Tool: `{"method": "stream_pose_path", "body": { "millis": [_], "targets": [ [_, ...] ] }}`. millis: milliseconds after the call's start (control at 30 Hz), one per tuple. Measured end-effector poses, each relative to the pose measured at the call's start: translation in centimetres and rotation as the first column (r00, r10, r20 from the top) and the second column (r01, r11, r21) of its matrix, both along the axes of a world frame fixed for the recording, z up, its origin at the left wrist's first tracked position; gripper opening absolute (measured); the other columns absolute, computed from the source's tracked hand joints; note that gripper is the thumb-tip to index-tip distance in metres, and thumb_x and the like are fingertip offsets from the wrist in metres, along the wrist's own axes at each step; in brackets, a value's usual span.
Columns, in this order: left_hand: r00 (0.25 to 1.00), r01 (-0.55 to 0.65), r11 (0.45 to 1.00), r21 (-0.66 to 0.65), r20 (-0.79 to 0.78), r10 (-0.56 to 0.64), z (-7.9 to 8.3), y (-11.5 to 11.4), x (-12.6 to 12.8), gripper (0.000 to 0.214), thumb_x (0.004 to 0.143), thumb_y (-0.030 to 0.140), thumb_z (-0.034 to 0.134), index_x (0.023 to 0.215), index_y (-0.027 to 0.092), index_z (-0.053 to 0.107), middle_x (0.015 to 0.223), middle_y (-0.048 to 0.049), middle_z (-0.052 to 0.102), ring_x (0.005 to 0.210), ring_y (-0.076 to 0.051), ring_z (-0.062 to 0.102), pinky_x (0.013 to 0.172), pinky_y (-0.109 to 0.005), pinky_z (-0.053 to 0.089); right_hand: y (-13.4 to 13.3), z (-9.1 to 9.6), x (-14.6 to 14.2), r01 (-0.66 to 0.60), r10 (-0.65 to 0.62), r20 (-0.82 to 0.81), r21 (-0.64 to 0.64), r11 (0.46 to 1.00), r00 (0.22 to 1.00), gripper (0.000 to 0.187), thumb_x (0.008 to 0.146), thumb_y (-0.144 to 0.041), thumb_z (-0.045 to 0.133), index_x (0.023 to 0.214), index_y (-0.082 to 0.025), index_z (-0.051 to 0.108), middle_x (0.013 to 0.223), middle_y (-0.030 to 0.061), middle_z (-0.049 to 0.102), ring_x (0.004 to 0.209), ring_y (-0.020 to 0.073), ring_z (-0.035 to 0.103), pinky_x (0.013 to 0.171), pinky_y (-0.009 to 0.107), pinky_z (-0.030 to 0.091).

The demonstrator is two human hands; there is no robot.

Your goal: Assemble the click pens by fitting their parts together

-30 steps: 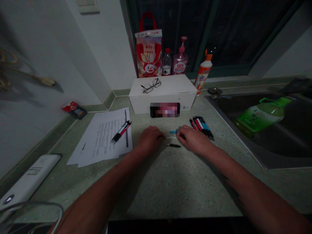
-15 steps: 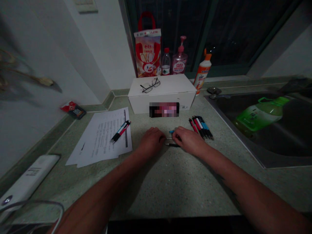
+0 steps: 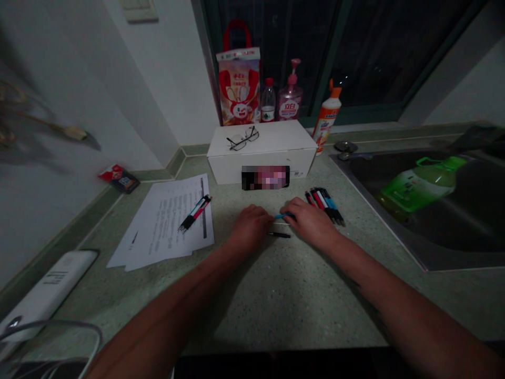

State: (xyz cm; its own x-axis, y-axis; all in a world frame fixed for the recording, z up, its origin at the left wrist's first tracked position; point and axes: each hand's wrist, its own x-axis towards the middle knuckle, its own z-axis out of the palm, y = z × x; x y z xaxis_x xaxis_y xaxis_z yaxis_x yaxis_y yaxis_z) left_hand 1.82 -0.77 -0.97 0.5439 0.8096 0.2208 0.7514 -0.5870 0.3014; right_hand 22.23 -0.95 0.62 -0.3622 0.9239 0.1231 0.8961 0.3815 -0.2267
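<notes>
Your left hand (image 3: 249,227) and right hand (image 3: 310,223) lie close together on the worktop (image 3: 276,295), palms down, with a blue pen piece (image 3: 284,216) between them. Your right fingers (image 3: 296,208) are together and curl over its right end, while your left fingers (image 3: 265,213), also together, end just at its left end. You can't tell from this view whether either hand is gripping it. Just below the blue piece lies a thin silver rod (image 3: 281,223), and below that, a black pen piece (image 3: 279,235), nearer your left hand and apart from both fingers. Beyond your right hand sits a row of pens (image 3: 324,205) in red, white, blue and black. To your left, papers (image 3: 165,221) lie with a pen (image 3: 194,213) on top. Ahead stands a white box (image 3: 262,152) with glasses (image 3: 242,138) on its lid, and behind it are a printed bag (image 3: 239,87), a water bottle (image 3: 268,100), a pump bottle (image 3: 290,100) and an orange-capped bottle (image 3: 326,120). At right, a green bottle (image 3: 418,184) lies in the steel sink (image 3: 394,252). At far left are a red packet (image 3: 119,179) and a white power bank (image 3: 49,295) with a cable (image 3: 47,337).
</notes>
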Motion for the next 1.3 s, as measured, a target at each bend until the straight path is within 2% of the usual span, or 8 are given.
{"method": "stream_pose_path", "body": {
  "millis": [333, 567, 900, 1133, 1300],
  "targets": [
    [0.977, -0.112, 0.989, -0.097, 0.17, 0.127, -0.4, 0.1, 0.0, 0.016, 0.09, 0.018, 0.064, 0.095, 0.02, 0.079, 0.094, -0.0083, 0.075, 0.094, -0.025, 0.065, 0.09, -0.041, 0.049, -0.1, -0.1, -0.2, -0.077, 0.077, 0.0, -0.013, 0.997, 0.997, 0.015, 0.098, -0.023, 0.058, 0.106, -0.022, 0.072, 0.109, 0.0068, 0.069, 0.1, 0.0229, 0.068, 0.077, 0.031, 0.049],
    [0.969, -0.155, 0.979, -0.131, 0.174, 0.177, -0.6, 0.3, 0.0, 0.017, 0.088, 0.017, 0.064, 0.092, 0.022, 0.079, 0.093, -0.0074, 0.076, 0.095, -0.025, 0.065, 0.092, -0.043, 0.05, -0.1, 0.0, 0.0, -0.107, 0.107, -0.001, -0.015, 0.994, 0.994, 0.015, 0.098, -0.022, 0.058, 0.105, -0.021, 0.072, 0.108, 0.0074, 0.069, 0.099, 0.0233, 0.068, 0.077, 0.032, 0.049],
    [0.964, -0.161, 0.972, -0.171, 0.183, 0.192, -0.3, 0.1, 0.1, 0.02, 0.087, 0.013, 0.063, 0.096, 0.021, 0.079, 0.094, -0.0078, 0.077, 0.094, -0.026, 0.066, 0.092, -0.042, 0.05, -0.4, 0.2, -0.6, -0.105, 0.105, 0.009, -0.03, 0.994, 0.994, 0.015, 0.098, -0.022, 0.059, 0.105, -0.021, 0.072, 0.107, 0.0071, 0.069, 0.098, 0.0234, 0.069, 0.074, 0.031, 0.048],
    [0.952, -0.157, 0.975, -0.16, 0.238, 0.192, 0.0, -0.2, -0.4, 0.024, 0.089, 0.015, 0.062, 0.109, 0.016, 0.074, 0.095, -0.0087, 0.074, 0.093, -0.024, 0.065, 0.09, -0.039, 0.05, -0.3, -0.2, -0.4, -0.101, 0.101, -0.006, 0.002, 0.995, 0.995, 0.015, 0.098, -0.022, 0.058, 0.106, -0.022, 0.071, 0.107, 0.0068, 0.069, 0.098, 0.0227, 0.068, 0.075, 0.031, 0.048],
    [0.991, -0.079, 0.994, -0.078, 0.1, 0.087, 0.3, -0.1, -1.4, 0.013, 0.088, 0.02, 0.067, 0.098, 0.017, 0.074, 0.097, -0.0089, 0.071, 0.098, -0.026, 0.062, 0.09, -0.041, 0.048, -0.2, 0.2, 0.0, -0.068, 0.068, -0.012, -0.017, 0.998, 0.998, 0.014, 0.099, -0.022, 0.058, 0.105, -0.021, 0.071, 0.109, 0.0075, 0.07, 0.1, 0.0238, 0.068, 0.077, 0.032, 0.048]
  ]
}}
